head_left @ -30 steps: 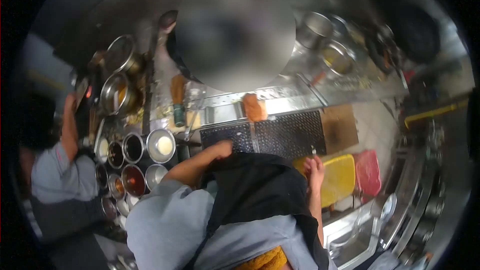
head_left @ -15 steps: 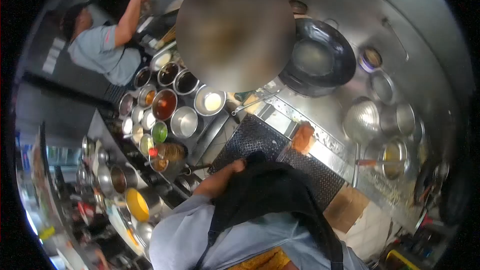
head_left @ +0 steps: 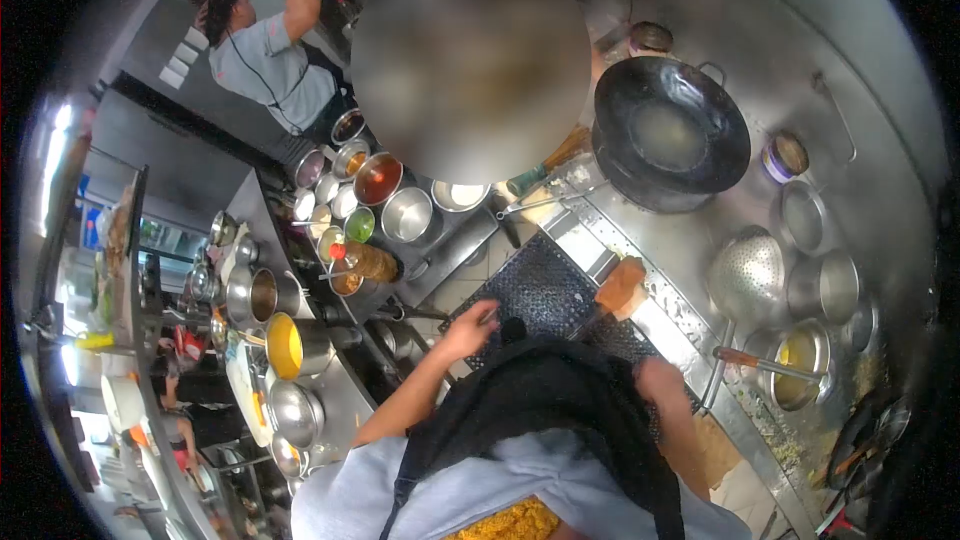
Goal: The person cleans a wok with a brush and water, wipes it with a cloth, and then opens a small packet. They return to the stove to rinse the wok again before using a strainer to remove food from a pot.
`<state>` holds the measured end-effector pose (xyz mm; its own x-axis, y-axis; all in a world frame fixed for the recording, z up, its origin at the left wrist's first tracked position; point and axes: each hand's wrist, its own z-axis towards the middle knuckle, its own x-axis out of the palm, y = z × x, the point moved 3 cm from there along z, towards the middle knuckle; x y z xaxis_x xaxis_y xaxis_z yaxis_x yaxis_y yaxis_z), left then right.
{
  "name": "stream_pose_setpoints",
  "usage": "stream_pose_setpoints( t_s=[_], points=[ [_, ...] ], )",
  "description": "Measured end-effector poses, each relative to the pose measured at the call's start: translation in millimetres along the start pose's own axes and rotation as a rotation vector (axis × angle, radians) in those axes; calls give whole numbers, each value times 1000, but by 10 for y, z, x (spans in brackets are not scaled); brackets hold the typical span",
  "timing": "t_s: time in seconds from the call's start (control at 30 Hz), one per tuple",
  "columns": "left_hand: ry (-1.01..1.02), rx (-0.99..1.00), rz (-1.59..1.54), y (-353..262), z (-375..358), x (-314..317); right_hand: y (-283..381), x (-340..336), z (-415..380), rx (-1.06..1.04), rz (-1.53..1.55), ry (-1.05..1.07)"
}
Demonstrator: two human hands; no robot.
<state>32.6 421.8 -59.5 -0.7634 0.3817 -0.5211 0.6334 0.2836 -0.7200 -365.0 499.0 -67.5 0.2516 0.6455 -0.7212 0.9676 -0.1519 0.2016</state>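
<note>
My left hand (head_left: 468, 330) is over the dark perforated mat (head_left: 535, 285), in front of the black apron (head_left: 540, 380). Its fingers are loosely bent and a little apart, with nothing visible in them. To the right, my right hand (head_left: 660, 381) hangs beside the apron, near the steel counter edge; its fingers are smeared and their state is unclear. Beyond both hands, a large black wok (head_left: 672, 135) with a little cloudy liquid sits on the steel cooktop. An orange-brown cloth (head_left: 622, 287) lies on the counter edge between my hands and the wok.
Sauce and ingredient pots (head_left: 379, 180) stand at left, near a pot of yellow liquid (head_left: 284, 345). A perforated strainer (head_left: 747, 270) and a bowl (head_left: 800, 377) with a wooden-handled utensil are at right. A co-worker (head_left: 270, 65) stands at upper left. A blurred circle hides the top middle.
The view has shifted, so the wok and counter sit farther right. My right hand has come into view beside the apron. My left hand shows more fully, and the co-worker's arm is raised higher.
</note>
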Motion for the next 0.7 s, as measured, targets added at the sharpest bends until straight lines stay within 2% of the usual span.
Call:
stream_pose_setpoints(
  t_s=[0.03,0.07,0.1,0.17,0.2,0.27,0.3,0.37,0.4,0.47,0.5,0.53,0.57,0.6,0.67,0.7],
  points=[
    [55,51,-188,-408,61,76,268,-490,-203,-69,112,-197],
    [154,46,-226,-828,63,109,468,-767,-338,-236,385,-448],
    [260,43,-264,-1127,106,194,517,-680,-217,-314,763,-453],
    [243,411,-165,-1436,261,502,814,-590,-57,-238,1556,-154],
    [320,565,-137,-1515,288,672,951,-465,99,-214,1568,-178],
    [325,833,110,-1596,226,1028,1075,-233,326,-317,1596,-699],
    [361,846,108,-1632,147,997,1084,-157,295,-285,1602,-727],
    [652,805,7,-1663,24,888,1072,3,234,-111,1930,-793],
    [683,815,6,-1618,34,835,1097,55,173,-87,1932,-822],
    [1000,489,-50,-1363,84,795,1220,207,56,-24,2033,-657],
    [1016,545,-32,-1113,266,825,1262,226,-35,-5,2030,-674],
    [1106,243,-285,-832,432,844,1310,251,-125,69,2050,-553],
    [1087,74,-419,-656,572,715,1356,306,-192,142,2065,-427],
    [1061,-97,-549,-431,723,529,1304,488,-198,156,2060,-435],
    [945,236,157,737,1410,324,1025,1156,-183,369,1768,-381],
    [891,990,759,1028,1351,-3,946,1426,-262,382,1749,-391]
  ],
)
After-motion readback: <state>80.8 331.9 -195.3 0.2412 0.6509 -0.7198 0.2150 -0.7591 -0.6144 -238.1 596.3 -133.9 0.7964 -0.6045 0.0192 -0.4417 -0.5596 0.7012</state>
